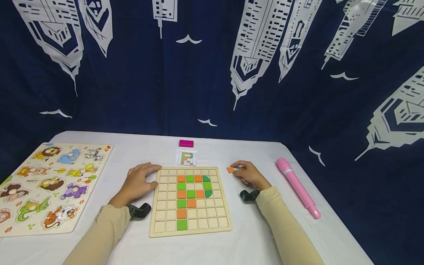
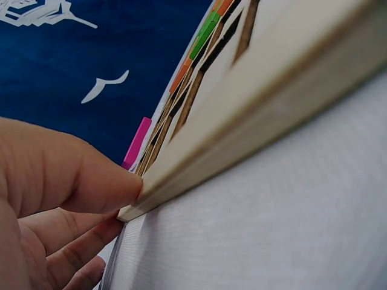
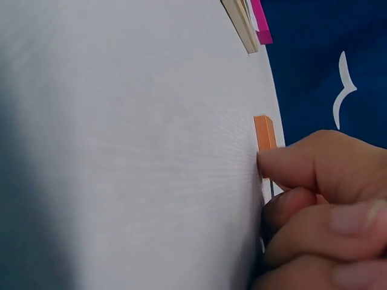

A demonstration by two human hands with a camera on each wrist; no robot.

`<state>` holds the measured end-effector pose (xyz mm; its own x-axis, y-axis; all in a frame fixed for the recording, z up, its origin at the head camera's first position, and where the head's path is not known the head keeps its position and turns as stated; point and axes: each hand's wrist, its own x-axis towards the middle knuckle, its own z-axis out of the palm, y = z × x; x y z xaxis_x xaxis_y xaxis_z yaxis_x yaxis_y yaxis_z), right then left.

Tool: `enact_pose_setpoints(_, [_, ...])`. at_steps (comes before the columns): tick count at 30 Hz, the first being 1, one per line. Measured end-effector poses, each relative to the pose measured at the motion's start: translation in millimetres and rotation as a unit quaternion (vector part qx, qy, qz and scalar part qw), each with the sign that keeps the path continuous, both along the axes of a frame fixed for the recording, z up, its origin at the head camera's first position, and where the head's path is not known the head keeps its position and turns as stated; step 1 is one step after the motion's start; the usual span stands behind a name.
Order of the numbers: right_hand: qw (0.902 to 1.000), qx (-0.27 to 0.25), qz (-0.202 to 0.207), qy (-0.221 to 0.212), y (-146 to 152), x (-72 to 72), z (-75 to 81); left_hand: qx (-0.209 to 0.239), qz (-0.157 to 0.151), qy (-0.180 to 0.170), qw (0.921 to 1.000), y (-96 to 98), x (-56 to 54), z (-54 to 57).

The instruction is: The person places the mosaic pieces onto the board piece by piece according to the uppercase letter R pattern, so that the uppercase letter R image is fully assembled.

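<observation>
A wooden grid board (image 1: pixel 203 213) lies flat in the middle of the table. Orange and green square tiles, with two dark-green rounded ones (image 1: pixel 207 193), fill some of its cells in a letter-like pattern. My left hand (image 1: pixel 140 182) rests at the board's upper left, its fingers fairly straight and its fingertips at the edge; the left wrist view shows the thumb (image 2: pixel 103 181) against the rim. Right of the board, my right hand (image 1: pixel 248 173) pinches an orange square tile (image 1: pixel 230 169) between thumb and fingers, low over the table. That orange tile (image 3: pixel 265 133) also shows in the right wrist view.
Behind the board lie a small pattern card (image 1: pixel 185 157) and a magenta block (image 1: pixel 186 143). An animal puzzle board (image 1: pixel 63 171) occupies the left side of the white table (image 1: pixel 132 250). A pink cylindrical stick (image 1: pixel 299 187) lies to the right. A dark-blue patterned curtain (image 1: pixel 139 92) hangs behind.
</observation>
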<state>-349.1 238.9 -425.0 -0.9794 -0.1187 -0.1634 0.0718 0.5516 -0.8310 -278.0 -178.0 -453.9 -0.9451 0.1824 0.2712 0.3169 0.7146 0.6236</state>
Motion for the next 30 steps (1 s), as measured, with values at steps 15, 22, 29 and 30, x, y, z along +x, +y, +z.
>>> enact_pose_setpoints(15, [0.9986,-0.047,0.024,0.002,3.3,12.3,4.9,-0.003,0.005,-0.004,1.0000,1.4,-0.1,0.5])
enact_pose_setpoints(22, [0.9977,-0.038,0.054,0.017,1.3,29.8,11.2,-0.002,0.004,-0.005,1.0000,1.2,-0.1,0.6])
enact_pose_setpoints(29, [0.9902,-0.048,0.127,0.032,-4.1,52.3,18.8,-0.001,0.004,-0.004,1.0000,-0.2,0.0,0.8])
enact_pose_setpoints(30, [0.9884,-0.049,0.140,0.035,-4.8,55.4,19.0,-0.001,0.004,-0.004,1.0000,-0.3,-0.1,0.7])
